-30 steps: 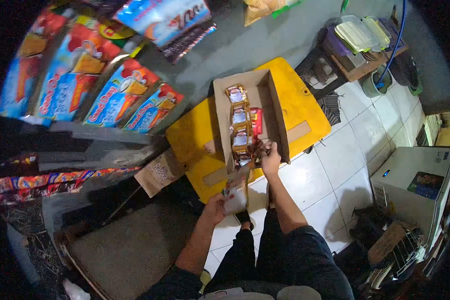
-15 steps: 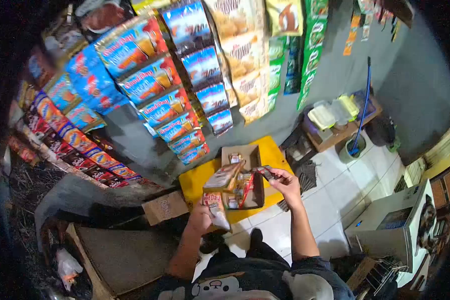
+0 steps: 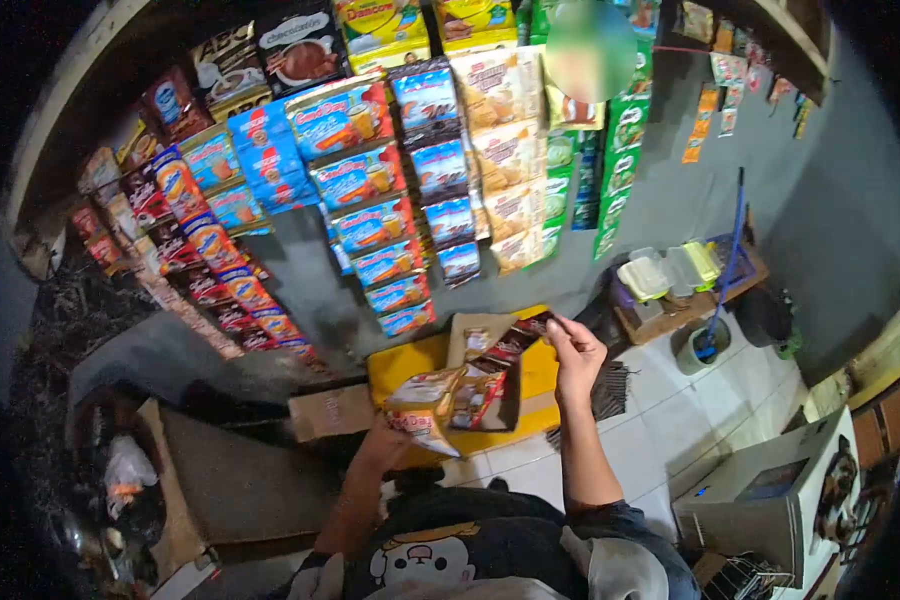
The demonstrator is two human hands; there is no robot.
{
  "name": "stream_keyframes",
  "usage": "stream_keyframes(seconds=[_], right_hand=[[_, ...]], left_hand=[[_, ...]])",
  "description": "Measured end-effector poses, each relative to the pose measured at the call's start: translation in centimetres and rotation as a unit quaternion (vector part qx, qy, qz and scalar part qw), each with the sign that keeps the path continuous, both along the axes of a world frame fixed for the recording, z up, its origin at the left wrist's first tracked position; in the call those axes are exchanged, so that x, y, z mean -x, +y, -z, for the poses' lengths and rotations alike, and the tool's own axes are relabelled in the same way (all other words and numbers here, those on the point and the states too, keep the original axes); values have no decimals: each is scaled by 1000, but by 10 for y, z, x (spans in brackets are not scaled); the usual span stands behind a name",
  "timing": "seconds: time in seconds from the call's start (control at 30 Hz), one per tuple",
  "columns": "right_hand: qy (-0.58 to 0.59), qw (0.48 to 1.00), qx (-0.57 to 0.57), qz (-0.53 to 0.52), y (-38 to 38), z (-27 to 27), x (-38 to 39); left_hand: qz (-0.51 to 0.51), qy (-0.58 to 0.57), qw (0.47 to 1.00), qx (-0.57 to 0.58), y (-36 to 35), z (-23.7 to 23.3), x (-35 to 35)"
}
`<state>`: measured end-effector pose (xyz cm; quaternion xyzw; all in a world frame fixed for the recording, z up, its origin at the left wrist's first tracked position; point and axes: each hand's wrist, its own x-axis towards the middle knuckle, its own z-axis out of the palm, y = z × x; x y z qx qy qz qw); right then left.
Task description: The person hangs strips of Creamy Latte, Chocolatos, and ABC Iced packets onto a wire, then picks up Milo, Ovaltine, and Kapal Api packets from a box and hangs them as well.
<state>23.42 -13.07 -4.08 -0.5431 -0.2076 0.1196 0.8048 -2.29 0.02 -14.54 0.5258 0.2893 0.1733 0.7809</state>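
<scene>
My left hand (image 3: 378,447) is closed around a folded strip of Good Day coffee sachets (image 3: 425,415), at the left side of an open cardboard box (image 3: 513,398). Between the thumb and fingers of my right hand (image 3: 576,360) is the end of a strip of dark red-brown sachets (image 3: 515,344). That strip slants down to the left over the box. More red and brown sachets (image 3: 482,392) lie inside the box, partly covered by the Good Day strip. The box stands on a yellow table (image 3: 542,380).
Strips of hanging sachets (image 3: 360,190) line the wall above the table. A cardboard flap (image 3: 330,412) lies to the left. On the right are a low bench with plastic containers (image 3: 660,275), a bucket (image 3: 705,350) with a blue-handled tool, and a white appliance (image 3: 760,490).
My right hand has risen, and the dark strip now stretches out longer from it. The Good Day strip has tilted flatter in my left hand. The view has shifted, showing more hanging sachets.
</scene>
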Motion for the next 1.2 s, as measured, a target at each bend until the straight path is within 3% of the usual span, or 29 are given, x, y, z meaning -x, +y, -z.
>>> stream_keyframes(seconds=[0.07,0.1,0.13,0.17,0.2,0.23,0.3,0.33,0.37,0.4,0.47,0.5,0.57,0.6,0.67,0.73,0.77,0.8,0.83,0.87,0.9,0.93,1.0,1.03,1.1,1.13,1.17,1.2], right_hand=[[-16,999,-25,25,17,16,10],[-126,988,30,89,22,16,17],[-240,956,76,150,28,13,25],[-212,968,37,130,38,10,35],[-202,971,-25,124,55,21,39],[-75,996,-36,38,60,14,53],[-34,997,-24,-63,82,34,62],[-86,990,59,-95,87,28,76],[40,976,82,-197,99,23,93],[168,937,111,-287,105,18,106],[291,792,230,-484,129,68,103],[291,791,237,-483,131,64,112],[357,674,58,-644,150,35,142],[355,675,57,-644,156,16,157],[216,746,8,-630,165,-27,183],[144,747,-17,-648,182,-50,192],[96,754,-33,-648,189,-68,197],[34,802,-9,-597,195,-83,201],[-22,829,-12,-558,205,-97,205],[-77,852,-14,-517,218,-111,207],[-136,864,-38,-483,237,-123,208],[-195,871,-61,-447,257,-135,208],[-290,881,-52,-370,280,-177,214],[-324,884,-57,-333,309,-185,211],[-378,876,-82,-287,350,-206,214],[-399,867,-103,-279,364,-216,219],[-412,872,-39,-261,373,-223,223],[-412,870,-86,-258,383,-226,230]], left_hand=[[-14,-177,981,76,1,11,15],[81,-147,968,-188,15,45,37],[61,-147,966,-203,9,27,38],[-41,-192,979,54,-6,-7,29],[-136,-239,912,305,-10,-29,30],[-161,-262,908,285,-1,-26,45],[-112,-251,917,289,9,-5,76],[-130,-267,913,281,14,-5,87],[-173,-200,941,211,17,-3,96],[-210,-125,959,146,17,-3,102],[-238,-77,961,114,20,-12,119],[-258,-20,963,76,23,-19,127],[-282,-42,957,47,29,-35,140],[-304,-63,950,13,34,-46,145],[-322,-23,946,-24,41,-86,158],[-335,14,940,-61,65,-97,175],[-287,38,929,-230,88,-87,191],[-232,58,888,-392,107,-84,202],[-230,52,889,-393,111,-110,207],[-129,160,833,-514,108,-157,213],[-24,262,744,-614,109,-194,219],[-13,324,723,-610,119,-211,225],[-72,341,641,-684,125,-246,230],[-72,339,640,-685,132,-262,232],[-35,412,747,-521,148,-293,234],[-35,411,746,-523,155,-305,234],[-35,362,771,-522,161,-316,235],[-35,311,794,-521,169,-324,236]])
